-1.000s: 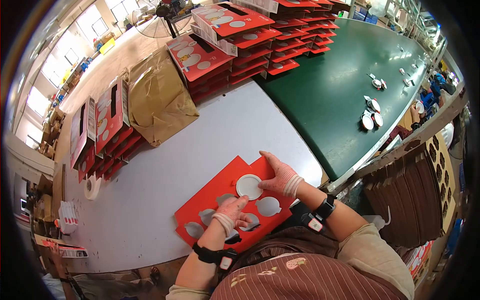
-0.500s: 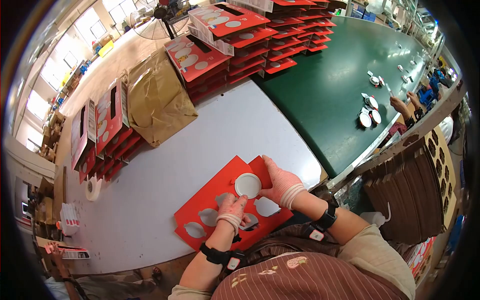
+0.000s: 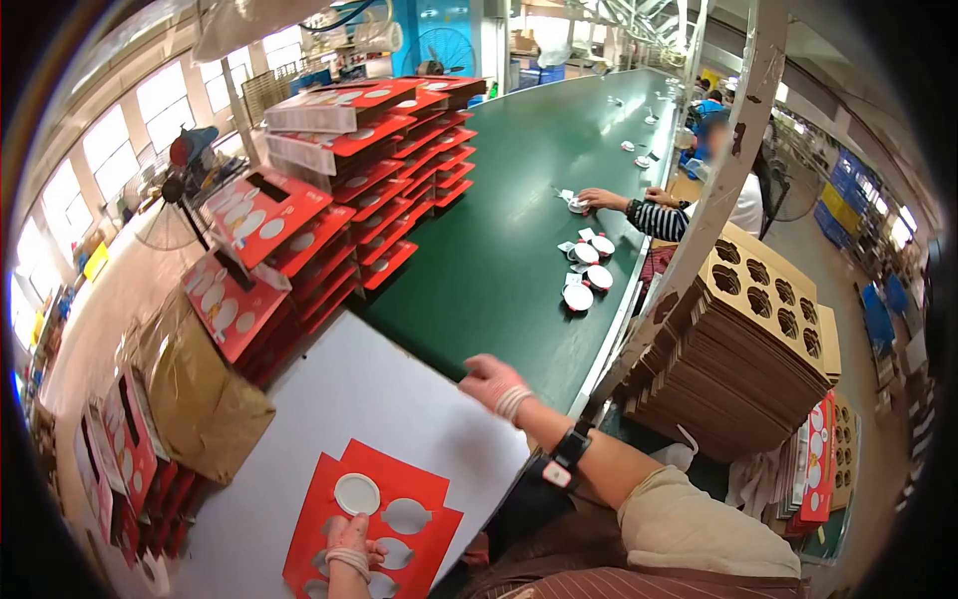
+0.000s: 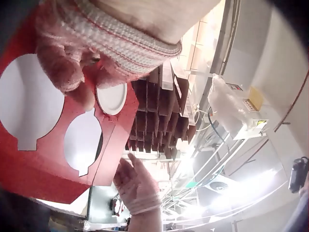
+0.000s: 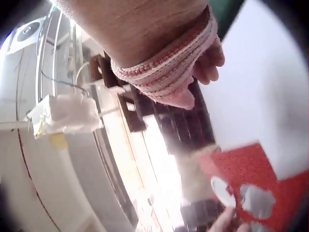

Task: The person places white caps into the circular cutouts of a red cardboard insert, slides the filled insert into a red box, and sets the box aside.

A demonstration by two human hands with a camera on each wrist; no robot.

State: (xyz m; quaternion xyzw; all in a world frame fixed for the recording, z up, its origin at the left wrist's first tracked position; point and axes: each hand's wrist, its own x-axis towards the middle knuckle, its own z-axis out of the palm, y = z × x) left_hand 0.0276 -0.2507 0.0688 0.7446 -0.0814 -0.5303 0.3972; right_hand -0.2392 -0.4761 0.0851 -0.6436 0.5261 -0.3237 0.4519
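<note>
A red card sheet (image 3: 419, 494) with round cut-outs lies on the white table, a white round lid-like disc (image 3: 357, 494) set in its upper left opening. My left hand (image 3: 351, 547), in a fingerless knit glove, rests on the sheet with loosely bent fingers. Its thumb is right at the disc's lower rim, and the other fingertips lie near a cut-out (image 4: 83, 140). My right hand (image 3: 494, 384), gloved alike, reaches over the table's far edge beside the green belt. In the right wrist view its fingers (image 5: 211, 63) hang loosely curled, holding nothing.
Several white round pieces (image 3: 579, 297) with tags sit on the green belt (image 3: 499, 290). Another person's hand (image 3: 602, 200) touches one. Red cartons (image 3: 379, 190) are stacked at the left, beside a brown paper package (image 3: 190, 379). A metal post (image 3: 733, 150) and cardboard inserts (image 3: 728, 349) stand right.
My right hand has left the red sheet and moved forward towards the belt. The head view has swung right. My left hand stays on the sheet by the disc.
</note>
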